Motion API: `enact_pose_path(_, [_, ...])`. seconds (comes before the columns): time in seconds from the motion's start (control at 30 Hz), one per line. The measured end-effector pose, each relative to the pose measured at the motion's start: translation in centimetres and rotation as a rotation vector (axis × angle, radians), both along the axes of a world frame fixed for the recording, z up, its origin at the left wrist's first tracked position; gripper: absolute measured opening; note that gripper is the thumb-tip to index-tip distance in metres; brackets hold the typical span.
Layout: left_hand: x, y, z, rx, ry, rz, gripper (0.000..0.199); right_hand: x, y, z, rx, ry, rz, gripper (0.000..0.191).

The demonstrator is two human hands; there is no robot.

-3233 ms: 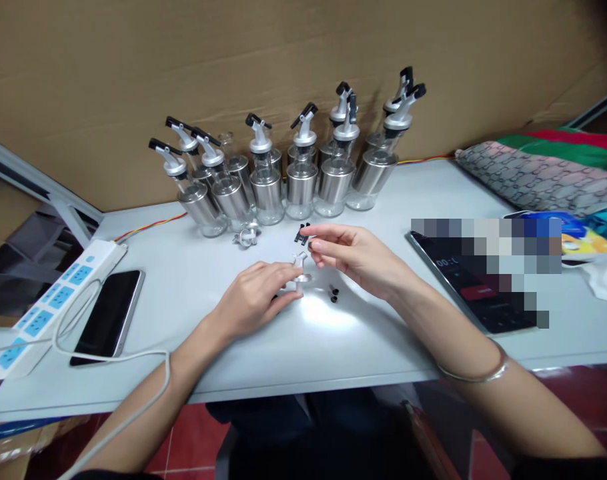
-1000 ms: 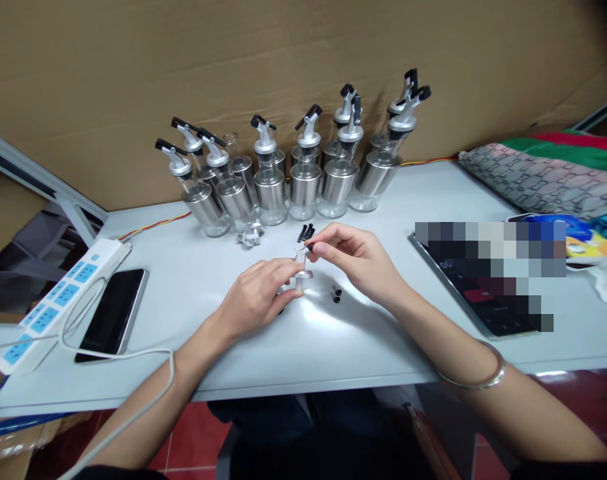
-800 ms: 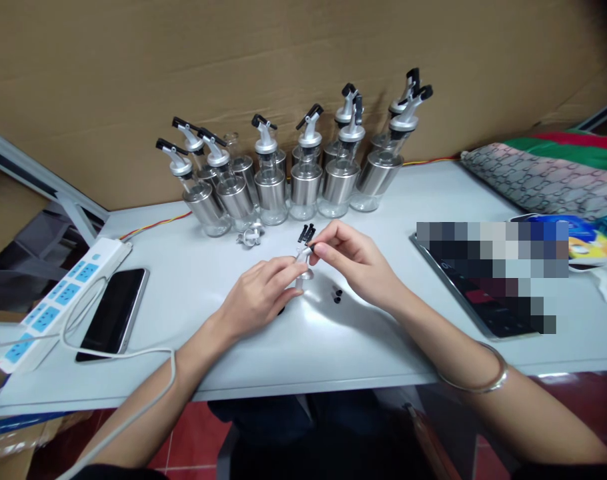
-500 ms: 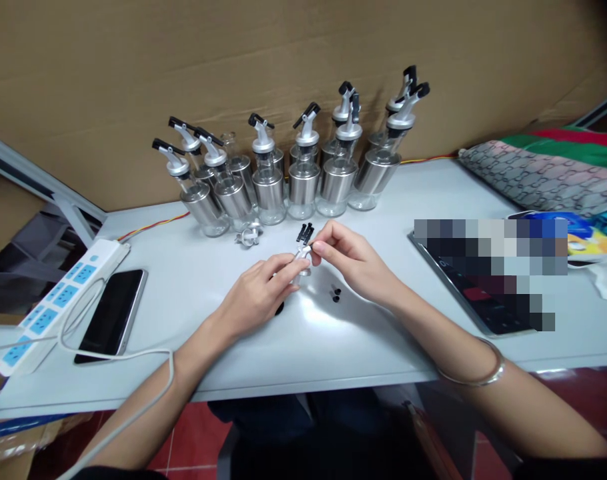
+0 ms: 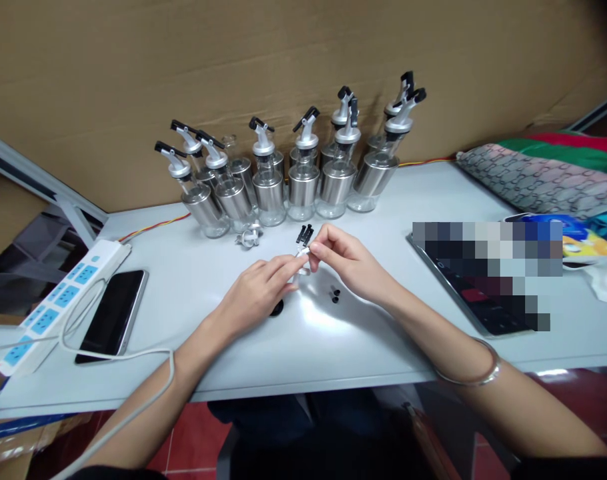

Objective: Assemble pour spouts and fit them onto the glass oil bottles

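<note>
My left hand (image 5: 251,297) is closed around a silver bottle pourer spout (image 5: 304,271), which its fingers partly cover. At the tip of that spout, the thumb and forefinger of my right hand (image 5: 356,267) are pinched together; whatever is between them is too small to make out. Just beyond my fingers lie several black pourer levers (image 5: 304,234). Two small black stoppers (image 5: 336,296) rest on the table below my right hand. A round black piece (image 5: 277,308) shows partly from under my left hand. Further left are loose silver pourer parts (image 5: 249,236).
Several glass bottles with steel sleeves (image 5: 303,183), most topped with pourers, stand along the cardboard at the back. A phone (image 5: 112,313) and a power strip (image 5: 53,307) lie left, a white cable (image 5: 171,373) crossing my left forearm. A partly blurred dark tablet-like device (image 5: 476,287) lies right.
Both hands stay together at the spout with only slight finger movement. More of the round black piece shows beneath my left hand. The view has shifted a little.
</note>
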State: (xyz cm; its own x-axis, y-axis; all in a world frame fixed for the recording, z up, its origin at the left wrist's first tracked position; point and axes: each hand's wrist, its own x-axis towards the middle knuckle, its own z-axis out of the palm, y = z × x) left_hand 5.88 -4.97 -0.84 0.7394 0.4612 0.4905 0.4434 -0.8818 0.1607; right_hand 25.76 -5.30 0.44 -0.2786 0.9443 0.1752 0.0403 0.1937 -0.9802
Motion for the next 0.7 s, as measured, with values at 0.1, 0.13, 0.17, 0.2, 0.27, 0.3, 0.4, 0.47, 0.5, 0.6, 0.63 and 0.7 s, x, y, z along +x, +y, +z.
enact_pose_path(0.1, [-0.1,0.1,-0.1,-0.008,-0.041,0.02,0.046,-0.2,-0.2,0.3,0.003,-0.014,0.014,0.032])
enact_pose_path(0.13, [-0.1,0.2,-0.1,-0.012,-0.051,0.031,0.047,-0.2,-0.2,0.3,0.003,-0.025,0.02,0.032])
enact_pose_path(0.17, [-0.2,0.3,-0.2,-0.014,-0.058,0.04,0.047,-0.2,-0.3,0.3,0.003,-0.038,0.023,0.031])
enact_pose_path(0.2, [-0.4,0.3,-0.1,-0.013,-0.059,0.043,0.048,-0.2,-0.3,0.3,0.003,-0.049,0.021,0.03])
enact_pose_path(0.27, [-0.8,0.6,0.1,-0.007,-0.031,0.04,0.052,-0.2,-0.2,0.2,0.003,-0.046,-0.009,0.028])
enact_pose_path(0.3, [-1.1,0.7,0.3,-0.009,-0.003,0.042,0.056,-0.2,-0.1,0.1,0.0,-0.024,-0.035,0.027])
enact_pose_path(0.4, [-1.8,1.1,1.1,-0.058,0.127,0.097,0.057,-0.1,0.1,-0.2,-0.023,0.107,-0.12,0.026])
enact_pose_path(0.47, [-2.0,1.2,1.6,-0.117,0.216,0.149,0.036,-0.1,0.2,-0.3,-0.037,0.183,-0.153,0.027])
enact_pose_path(0.5, [-2.0,1.2,1.8,-0.143,0.25,0.164,0.027,-0.1,0.2,-0.3,-0.04,0.201,-0.162,0.027])
enact_pose_path(0.6, [-1.9,1.2,2.0,-0.184,0.3,0.177,0.015,-0.1,0.2,-0.3,-0.045,0.214,-0.158,0.028])
enact_pose_path(0.63, [-1.8,1.1,2.0,-0.188,0.303,0.178,0.013,-0.1,0.2,-0.3,-0.047,0.214,-0.154,0.028])
enact_pose_path(0.7, [-1.8,1.1,2.0,-0.186,0.303,0.187,0.012,-0.2,0.2,-0.3,-0.05,0.21,-0.151,0.028])
